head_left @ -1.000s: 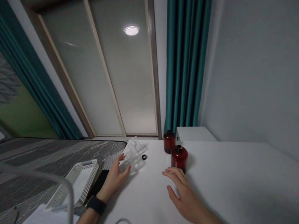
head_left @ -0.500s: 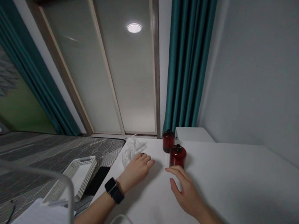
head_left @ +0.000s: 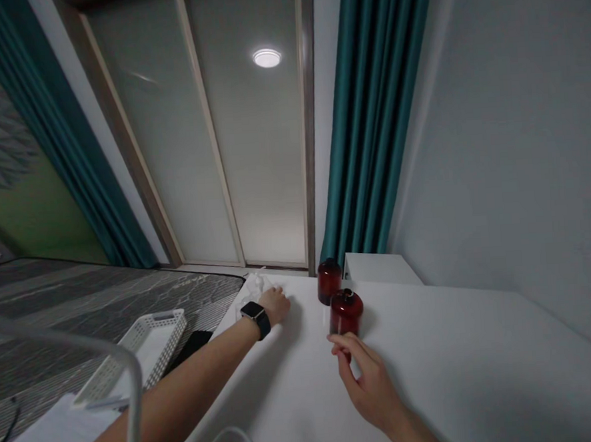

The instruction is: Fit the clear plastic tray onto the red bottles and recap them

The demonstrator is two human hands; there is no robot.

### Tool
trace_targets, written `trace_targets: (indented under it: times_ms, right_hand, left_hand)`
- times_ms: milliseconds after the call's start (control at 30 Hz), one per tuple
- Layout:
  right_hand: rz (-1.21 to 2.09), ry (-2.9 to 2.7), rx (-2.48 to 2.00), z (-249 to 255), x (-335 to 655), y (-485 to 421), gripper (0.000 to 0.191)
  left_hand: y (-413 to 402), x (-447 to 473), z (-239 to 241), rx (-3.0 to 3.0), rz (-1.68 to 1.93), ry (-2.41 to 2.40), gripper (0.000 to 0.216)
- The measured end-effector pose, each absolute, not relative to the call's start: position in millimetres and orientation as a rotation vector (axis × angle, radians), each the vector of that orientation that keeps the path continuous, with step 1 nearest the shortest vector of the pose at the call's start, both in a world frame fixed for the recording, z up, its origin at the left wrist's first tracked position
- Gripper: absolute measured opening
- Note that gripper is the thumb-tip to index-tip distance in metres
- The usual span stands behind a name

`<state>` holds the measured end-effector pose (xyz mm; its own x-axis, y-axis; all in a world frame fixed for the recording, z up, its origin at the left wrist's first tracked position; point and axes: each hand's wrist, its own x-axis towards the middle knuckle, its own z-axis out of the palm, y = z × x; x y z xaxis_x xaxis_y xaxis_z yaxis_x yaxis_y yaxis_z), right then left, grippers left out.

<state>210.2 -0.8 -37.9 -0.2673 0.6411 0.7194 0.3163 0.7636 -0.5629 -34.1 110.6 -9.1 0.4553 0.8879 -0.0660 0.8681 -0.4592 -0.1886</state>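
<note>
My left hand [head_left: 276, 305], with a dark watch [head_left: 255, 317] on its wrist, is at a crumpled heap of clear plastic [head_left: 255, 286] near the table's far left corner. Its fingers bend down and are mostly hidden, so I cannot tell whether they grip the plastic. My right hand [head_left: 369, 379] is just in front of the nearer dark-red glass bottle [head_left: 346, 312]. The fingers are loosely bent, thumb close to the fingertips, and I see nothing held. A second dark-red bottle [head_left: 329, 282] stands behind the first, slightly to the left.
All this is on a white table [head_left: 459, 358]. Left of it are a white perforated basket [head_left: 174, 328], a black flat object [head_left: 193, 345] and printed sheets [head_left: 53, 439]. A white bent tube [head_left: 134, 391] crosses the lower left. A white cabinet [head_left: 381, 269] stands beyond the table.
My left hand has moved forward to the plastic, its fingers now bent down. My right hand stays near the front bottle, with its thumb and fingertips closer together.
</note>
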Motion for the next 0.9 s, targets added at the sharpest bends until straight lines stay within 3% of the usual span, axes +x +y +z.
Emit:
trace_targets:
  times_ms: [133,300,333,400,500,900]
  right_hand:
    - [0.370,-1.856,-0.734,-35,211,1,0.031]
    - [0.350,-1.817,-0.760,-29,213,3,0.030]
    - [0.354,-1.809,-0.765,-28,213,3,0.029]
    - [0.372,-1.782,-0.778,-28,213,4,0.028]
    - [0.425,-1.707,-0.816,-30,213,5,0.026]
    - [0.604,-1.691,-0.898,-35,211,8,0.015]
  left_hand:
    - [107,-33,7,-2.624,0.096,-1.520,0.005]
    - [87,-17,23,-2.685,-0.372,-1.404,0.022]
    - [80,-12,21,-2.642,-0.550,-1.411,0.025]
    - [67,-3,12,-2.513,-1.244,-1.326,0.023]
    - [48,13,-7,-2.447,-1.644,-1.223,0.025]
    - [15,45,-30,-2.620,-1.815,-0.905,0.025]
